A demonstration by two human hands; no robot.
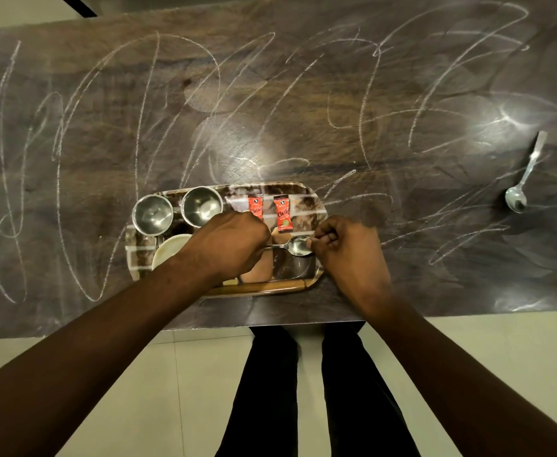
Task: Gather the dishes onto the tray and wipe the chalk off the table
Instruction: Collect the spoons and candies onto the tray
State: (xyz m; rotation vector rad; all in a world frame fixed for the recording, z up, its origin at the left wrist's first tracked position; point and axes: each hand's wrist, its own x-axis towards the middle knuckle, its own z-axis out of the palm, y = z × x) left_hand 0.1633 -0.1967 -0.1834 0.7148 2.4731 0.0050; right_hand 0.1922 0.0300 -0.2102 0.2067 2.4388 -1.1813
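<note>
Beyond the left hand's (231,245) knuckles, two steel cups (153,214) stood on the tray (257,290), with a white bowl (168,250) beside its wrist; its fingers were curled down around the handle end of a spoon (298,245). The right hand's (349,255) fingertips pinched the same spoon's bowl over the tray, with two red sachets (282,214) just beyond them. Well right of those fingers a second spoon (521,183) lay on the table (402,291), which was covered in chalk (7,80) scribbles.

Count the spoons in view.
2. The held spoon is over the tray, between the left hand and right hand; the loose spoon lies on the table, far right. Hands may hide others.
</note>
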